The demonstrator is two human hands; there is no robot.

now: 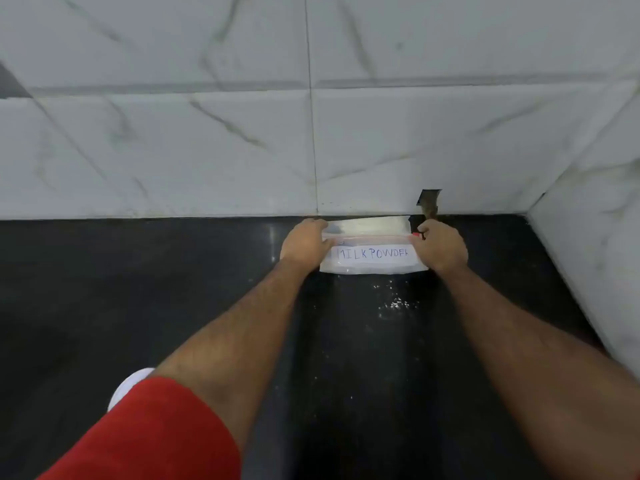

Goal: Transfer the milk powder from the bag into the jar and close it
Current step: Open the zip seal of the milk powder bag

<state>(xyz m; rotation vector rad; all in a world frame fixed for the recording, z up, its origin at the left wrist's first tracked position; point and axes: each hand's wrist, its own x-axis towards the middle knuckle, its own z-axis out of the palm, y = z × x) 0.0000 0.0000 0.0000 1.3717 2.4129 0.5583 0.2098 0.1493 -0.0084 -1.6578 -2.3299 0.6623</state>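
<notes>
Bag [372, 259] count: one; clear zip pouch, white label reading "MILK POWDER" facing the camera; sits on the black table [138, 289] at its far edge, against the white marble-tiled wall [207, 133]; long axis runs left-right, parallel to the wall; zip strip with a red line along the top, mouth edge toward the wall. Hands: two; left hand [304, 244] grips the bag's left end, fingers curled over the top corner; right hand [441, 249] pinches the right end at the red zip end. Spilled white powder [396, 303]: one scattered patch on the table just in front of the bag, right of centre; a few specks nearer the camera. One red sleeve [145, 434] on the left arm; one white item [126, 386] partly hidden behind it, cannot tell what.
</notes>
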